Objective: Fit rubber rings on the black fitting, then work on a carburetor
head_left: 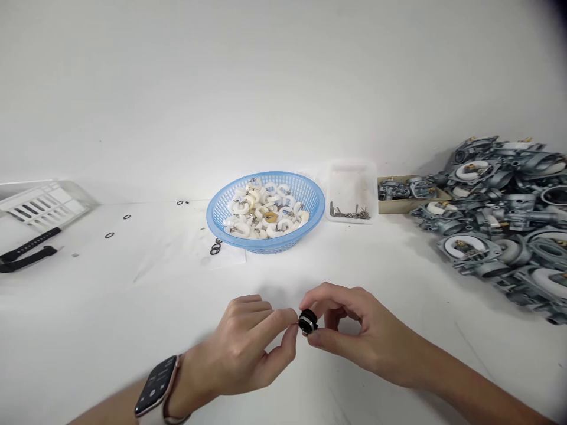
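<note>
In the head view, the right hand (349, 324) grasps a small black round part (308, 321) with a silvery band, its thumb below and its index finger above. The part is held up in front of the person, over the near part of the white table (186, 330). The left hand (254, 339) is partly clenched, its thumb and index fingertips pinched together at the left edge of the part; whether anything thin sits between them is too small to tell. A smartwatch (157, 383) is on the left wrist.

Beyond the hands stands a blue mesh basket (266, 245), holding many white curved pieces (283, 224) with small metal bits, one piece among them amber. Just right of it is a translucent container (352, 186) with thin metal pins (352, 213) lying at its near end. Next comes a shallow tan box (394, 206) with grey metal parts in it, and at the far right a large heap of similar metal castings (509, 218), several with white curved pieces in them.

Left of the basket, black rings (215, 249) lie close to its rim, and other loose rings (109, 235) are scattered farther left. At the far left are a white slotted tray (44, 206) and, at its near side, a black strap (31, 245) in two lengths
</note>
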`<act>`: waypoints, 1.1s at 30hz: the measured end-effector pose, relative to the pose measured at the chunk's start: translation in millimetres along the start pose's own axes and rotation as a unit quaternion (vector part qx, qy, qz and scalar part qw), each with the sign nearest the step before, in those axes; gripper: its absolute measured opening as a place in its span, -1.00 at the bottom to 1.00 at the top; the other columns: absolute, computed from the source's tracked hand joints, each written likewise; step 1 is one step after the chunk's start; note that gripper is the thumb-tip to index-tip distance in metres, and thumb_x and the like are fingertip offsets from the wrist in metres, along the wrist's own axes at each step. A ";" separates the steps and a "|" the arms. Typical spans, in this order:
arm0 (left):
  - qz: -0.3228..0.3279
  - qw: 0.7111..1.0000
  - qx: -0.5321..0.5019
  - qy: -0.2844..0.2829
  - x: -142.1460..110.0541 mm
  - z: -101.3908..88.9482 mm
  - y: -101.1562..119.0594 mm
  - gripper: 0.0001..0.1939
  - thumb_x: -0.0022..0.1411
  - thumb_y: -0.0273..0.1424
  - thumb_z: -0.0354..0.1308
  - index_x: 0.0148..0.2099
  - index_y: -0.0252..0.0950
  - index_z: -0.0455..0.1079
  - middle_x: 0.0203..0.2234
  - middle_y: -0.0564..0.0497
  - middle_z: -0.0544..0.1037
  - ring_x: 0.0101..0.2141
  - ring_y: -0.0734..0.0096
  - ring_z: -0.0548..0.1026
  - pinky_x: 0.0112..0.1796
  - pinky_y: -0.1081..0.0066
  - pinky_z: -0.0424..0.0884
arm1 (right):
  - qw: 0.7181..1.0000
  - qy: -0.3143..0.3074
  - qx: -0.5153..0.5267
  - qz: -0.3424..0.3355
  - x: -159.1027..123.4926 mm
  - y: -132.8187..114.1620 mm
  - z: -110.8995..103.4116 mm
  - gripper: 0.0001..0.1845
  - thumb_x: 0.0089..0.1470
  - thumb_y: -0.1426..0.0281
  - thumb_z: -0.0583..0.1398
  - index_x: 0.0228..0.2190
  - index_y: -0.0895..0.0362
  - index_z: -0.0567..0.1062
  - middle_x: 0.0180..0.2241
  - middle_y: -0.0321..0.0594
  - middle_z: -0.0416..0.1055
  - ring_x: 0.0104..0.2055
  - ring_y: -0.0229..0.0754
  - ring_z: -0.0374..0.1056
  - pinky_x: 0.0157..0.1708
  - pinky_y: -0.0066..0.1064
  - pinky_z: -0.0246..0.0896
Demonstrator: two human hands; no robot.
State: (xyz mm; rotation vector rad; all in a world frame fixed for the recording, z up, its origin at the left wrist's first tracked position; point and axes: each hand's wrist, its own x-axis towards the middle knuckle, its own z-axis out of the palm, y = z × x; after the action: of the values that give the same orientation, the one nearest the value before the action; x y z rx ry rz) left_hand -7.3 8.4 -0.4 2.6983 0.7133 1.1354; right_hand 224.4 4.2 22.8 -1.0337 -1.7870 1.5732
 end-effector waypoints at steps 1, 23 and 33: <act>0.001 1.000 0.001 0.001 0.1 -0.4 0.2 -0.84 0.35 -0.63 0.06 -0.10 -0.35 0.39 -0.64 0.23 0.21 -0.65 0.52 0.09 -0.56 0.38 0.03 | 1.000 -0.001 -0.003 0.000 0.3 -0.2 -0.1 -0.80 0.20 0.32 0.32 -0.13 0.02 0.53 -0.27 -0.31 0.53 -0.36 -0.25 0.31 -0.26 -0.33 0.25; 0.006 1.000 0.021 0.007 -2.7 -1.0 -2.4 -0.82 0.31 -0.67 0.09 -0.13 -0.34 0.40 -0.63 0.22 0.17 -0.61 0.50 0.03 -0.55 0.36 0.00 | 0.998 0.013 -0.065 -0.001 0.7 1.4 1.0 -0.78 0.12 0.35 0.35 -0.15 -0.04 0.62 -0.20 -0.33 0.57 -0.33 -0.25 0.40 -0.30 -0.39 0.29; 0.006 1.000 0.011 0.027 -0.9 0.7 -2.9 -0.80 0.29 -0.62 0.12 -0.06 -0.34 0.39 -0.61 0.23 0.17 -0.61 0.51 0.04 -0.57 0.37 0.01 | 0.997 0.022 -0.075 0.002 -0.2 0.2 1.8 -0.83 0.15 0.29 0.35 -0.18 -0.02 0.60 -0.21 -0.37 0.55 -0.34 -0.28 0.37 -0.31 -0.43 0.25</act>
State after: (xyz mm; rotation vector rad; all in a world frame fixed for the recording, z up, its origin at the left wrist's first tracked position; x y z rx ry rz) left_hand -8.5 10.5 -2.3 2.7038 0.7231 1.2142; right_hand 223.1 3.0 22.3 -1.1321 -1.8980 1.4250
